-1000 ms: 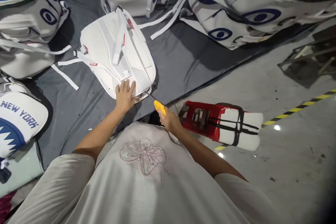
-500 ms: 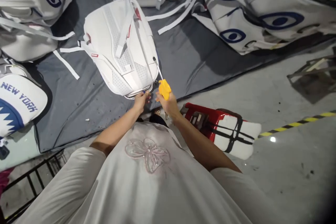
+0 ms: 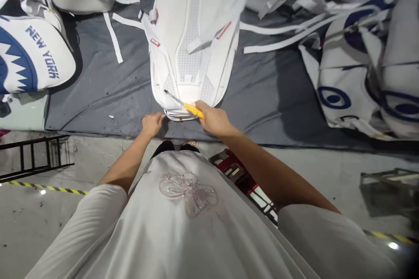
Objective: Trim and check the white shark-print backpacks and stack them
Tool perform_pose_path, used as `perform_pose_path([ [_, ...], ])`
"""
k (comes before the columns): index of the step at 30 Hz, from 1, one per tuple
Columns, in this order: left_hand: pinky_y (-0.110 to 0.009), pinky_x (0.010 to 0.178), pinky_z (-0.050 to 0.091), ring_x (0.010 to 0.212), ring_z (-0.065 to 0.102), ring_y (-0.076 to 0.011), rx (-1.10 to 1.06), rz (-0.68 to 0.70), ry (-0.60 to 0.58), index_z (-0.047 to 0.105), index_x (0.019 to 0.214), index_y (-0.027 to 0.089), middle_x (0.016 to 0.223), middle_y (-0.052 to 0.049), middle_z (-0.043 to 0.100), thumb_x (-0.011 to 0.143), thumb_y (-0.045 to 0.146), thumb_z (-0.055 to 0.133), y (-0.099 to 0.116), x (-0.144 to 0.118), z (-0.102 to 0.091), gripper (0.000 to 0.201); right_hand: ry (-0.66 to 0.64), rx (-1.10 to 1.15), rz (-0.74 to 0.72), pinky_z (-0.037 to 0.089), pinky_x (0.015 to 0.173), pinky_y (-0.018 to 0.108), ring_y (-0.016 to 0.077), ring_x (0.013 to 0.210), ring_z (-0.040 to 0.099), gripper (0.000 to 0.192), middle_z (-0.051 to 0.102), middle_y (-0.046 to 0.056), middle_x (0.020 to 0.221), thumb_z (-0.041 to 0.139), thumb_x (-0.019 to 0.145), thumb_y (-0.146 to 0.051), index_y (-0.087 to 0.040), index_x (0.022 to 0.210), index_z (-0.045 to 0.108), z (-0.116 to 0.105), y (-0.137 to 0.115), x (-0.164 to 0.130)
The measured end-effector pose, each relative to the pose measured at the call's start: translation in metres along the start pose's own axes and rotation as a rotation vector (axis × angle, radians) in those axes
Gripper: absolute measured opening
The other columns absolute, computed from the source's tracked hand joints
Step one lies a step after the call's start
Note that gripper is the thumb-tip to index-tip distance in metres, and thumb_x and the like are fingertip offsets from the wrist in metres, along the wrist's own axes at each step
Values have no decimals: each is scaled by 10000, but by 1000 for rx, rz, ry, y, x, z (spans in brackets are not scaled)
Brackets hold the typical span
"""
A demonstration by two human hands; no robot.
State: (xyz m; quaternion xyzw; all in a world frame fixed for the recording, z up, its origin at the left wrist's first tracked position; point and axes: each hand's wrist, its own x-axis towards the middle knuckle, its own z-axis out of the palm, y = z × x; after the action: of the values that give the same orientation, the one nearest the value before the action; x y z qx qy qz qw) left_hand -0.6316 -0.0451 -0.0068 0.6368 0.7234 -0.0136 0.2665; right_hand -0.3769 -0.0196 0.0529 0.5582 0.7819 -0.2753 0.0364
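Note:
A white backpack (image 3: 221, 74) lies with its strap side up on the grey-covered table. My left hand (image 3: 152, 124) is at its near left corner, with fingertips closed on the edge beside the zipper. In my right hand (image 3: 214, 118) is a yellow-handled tool (image 3: 194, 110) with a thin metal stem and a dark tip, shaped like a stick lighter. The stem points left across the backpack's near end, its tip over the perforated lower left panel. One loose shoulder strap (image 3: 209, 37) lies across the back panel. Part of the near edge is hidden by my right hand.
A white-and-blue "NEW YORK" bag (image 3: 62, 59) lies at the left. More white bags with blue eye shapes (image 3: 334, 97) fill the right side. A dark grey sheet (image 3: 262, 96) covers the table. A red stool (image 3: 234, 168) stands below my right arm, and a black metal frame (image 3: 36, 157) at left.
My view has turned, and the backpack now lies straighter before me. My left hand has shifted to its near left corner. The tool's tip has crossed from the right side to the lower left.

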Motion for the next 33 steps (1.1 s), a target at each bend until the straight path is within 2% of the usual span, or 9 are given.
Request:
perform_pose_path([
  [4,-468,997,405,1215,546,-334,27,-52,262,630,1146,146,1277,-205,621,999,355,398,-1,-9,10,345,78,185,3,483,821,334,272,1019,669,468,700,69,1227,477,934,-246,-248,1400,523,1,8,-2],
  [6,-457,1018,410,1201,540,-307,13,121,346,603,1192,130,1293,-195,607,1002,327,373,9,-18,21,357,184,286,28,494,896,357,272,1094,658,453,690,85,1253,460,957,-312,-211,1392,534,7,15,-12],
  [10,-431,1077,414,1258,514,-271,-30,560,161,572,1285,119,1313,-183,602,999,257,340,30,-31,43,393,310,368,153,507,922,357,261,1069,679,456,690,136,1242,441,955,-360,-144,1339,556,32,24,-58],
  [16,-479,1052,418,1320,448,-350,147,532,33,438,1457,69,1407,-227,511,953,258,433,54,-25,48,538,95,293,411,484,742,341,302,892,703,469,749,121,978,469,947,-461,-158,1288,577,69,15,-122],
  [21,-514,1099,375,1348,438,-385,230,563,-206,579,1334,153,1424,-208,496,867,300,623,86,0,37,492,85,268,529,407,677,306,286,859,695,434,739,116,942,367,1002,-467,-160,1209,594,77,-4,-126],
  [24,-445,1041,460,1244,576,-334,228,587,-402,598,1333,194,1337,-158,611,874,374,647,97,18,22,495,76,203,594,370,644,299,270,808,696,410,734,101,903,373,1015,-462,-170,1210,585,80,-15,-127],
  [27,-383,946,530,1139,656,-294,251,644,-455,615,1326,229,1272,-112,680,879,391,648,97,14,3,476,19,175,639,356,624,300,263,790,707,397,736,98,892,370,1029,-464,-174,1197,582,86,-25,-125],
  [29,-415,1012,501,1237,610,-301,251,703,-379,600,1352,218,1374,-132,627,938,316,550,93,2,-7,428,-7,164,670,368,627,303,269,826,719,394,741,112,923,375,1034,-462,-164,1189,579,90,-32,-119],
  [33,-563,1205,263,1531,247,-346,247,785,59,410,1523,211,1643,-147,298,933,211,503,93,4,-10,597,-26,148,760,415,658,304,271,890,730,405,742,150,952,365,1041,-456,-148,1201,574,94,-45,-103],
])
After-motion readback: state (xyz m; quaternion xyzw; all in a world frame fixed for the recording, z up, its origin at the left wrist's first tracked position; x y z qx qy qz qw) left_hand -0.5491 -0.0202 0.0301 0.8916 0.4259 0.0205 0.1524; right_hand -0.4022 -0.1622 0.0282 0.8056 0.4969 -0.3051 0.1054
